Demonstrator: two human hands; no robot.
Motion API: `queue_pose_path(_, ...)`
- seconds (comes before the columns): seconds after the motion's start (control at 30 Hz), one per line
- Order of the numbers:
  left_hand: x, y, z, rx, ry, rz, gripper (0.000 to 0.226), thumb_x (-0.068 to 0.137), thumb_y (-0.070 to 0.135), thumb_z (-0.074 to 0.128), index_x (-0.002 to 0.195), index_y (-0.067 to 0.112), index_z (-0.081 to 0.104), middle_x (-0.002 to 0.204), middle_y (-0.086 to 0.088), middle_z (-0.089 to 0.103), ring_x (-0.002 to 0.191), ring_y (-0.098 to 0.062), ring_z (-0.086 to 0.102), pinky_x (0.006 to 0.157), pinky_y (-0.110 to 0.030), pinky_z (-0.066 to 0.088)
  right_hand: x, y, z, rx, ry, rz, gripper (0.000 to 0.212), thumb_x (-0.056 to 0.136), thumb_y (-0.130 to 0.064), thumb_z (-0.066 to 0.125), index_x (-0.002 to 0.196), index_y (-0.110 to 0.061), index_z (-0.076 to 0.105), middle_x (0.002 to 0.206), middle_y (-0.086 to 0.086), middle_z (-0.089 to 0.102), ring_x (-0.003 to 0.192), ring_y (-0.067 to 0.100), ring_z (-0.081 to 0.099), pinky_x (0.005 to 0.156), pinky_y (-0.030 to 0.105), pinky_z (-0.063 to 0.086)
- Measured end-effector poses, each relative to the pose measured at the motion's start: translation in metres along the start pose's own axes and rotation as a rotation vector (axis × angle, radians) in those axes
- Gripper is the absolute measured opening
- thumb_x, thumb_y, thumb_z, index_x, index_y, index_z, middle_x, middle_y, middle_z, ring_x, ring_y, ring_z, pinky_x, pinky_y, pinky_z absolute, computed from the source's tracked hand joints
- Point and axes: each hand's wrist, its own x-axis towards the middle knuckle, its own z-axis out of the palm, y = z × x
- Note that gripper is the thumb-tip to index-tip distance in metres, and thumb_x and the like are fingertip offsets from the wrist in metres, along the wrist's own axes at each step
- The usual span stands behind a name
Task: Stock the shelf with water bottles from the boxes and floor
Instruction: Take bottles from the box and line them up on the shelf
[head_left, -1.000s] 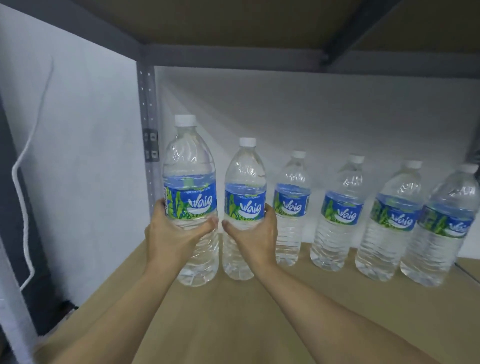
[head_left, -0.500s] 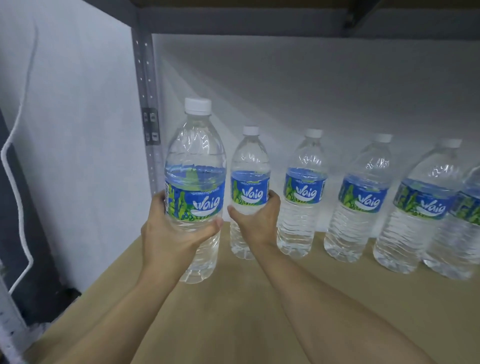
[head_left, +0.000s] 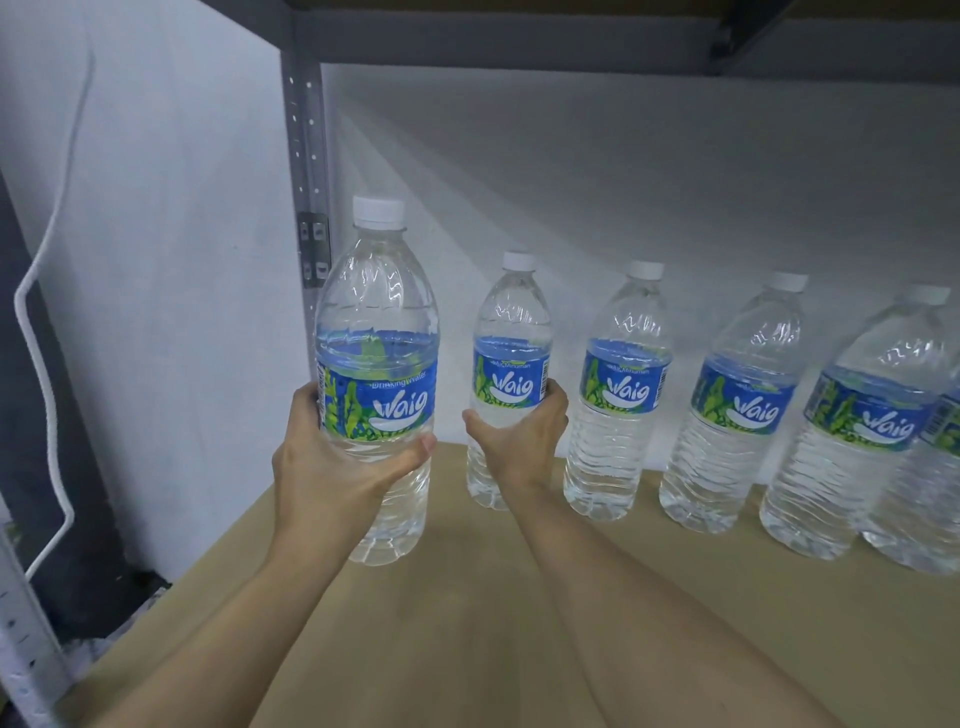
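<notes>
My left hand (head_left: 332, 462) grips a clear water bottle (head_left: 376, 332) with a blue label and white cap, upright near the shelf's left side. My right hand (head_left: 519, 441) is wrapped around a second bottle (head_left: 511, 332) standing at the back of the tan shelf board (head_left: 467, 623), at the left end of a row. To its right stand more of the same bottles (head_left: 621, 395), (head_left: 737, 410), (head_left: 857, 426) along the white back wall; another one is cut off at the right edge.
A grey perforated shelf post (head_left: 306, 156) rises behind the left bottle. The grey beam (head_left: 519, 41) of the shelf above runs across the top. A white cable (head_left: 47, 338) hangs on the left wall beside a dark strip.
My right hand has pushed its bottle further back into line with the row. My left hand's bottle has come closer to me, and my view has shifted left and forward.
</notes>
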Motion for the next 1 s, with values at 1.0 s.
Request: queue_pose_path(1.0,0.078,-0.054,0.050,-0.033,-0.087,-0.038,0.093,0.048,0.039,0.094,0.127,0.022,0.047,0.115,0.008,0.065,0.103,-0.010,0.065,0.095,-0.041,0.052,-0.087,0.037,-0.084,-0.872,-0.618,-0.275,0.055,0.094,-0.049,0.036,0.141,-0.022,0.047,0.149,-0.010,0.041,0.141,0.009,0.031,0.113,0.023,0.026)
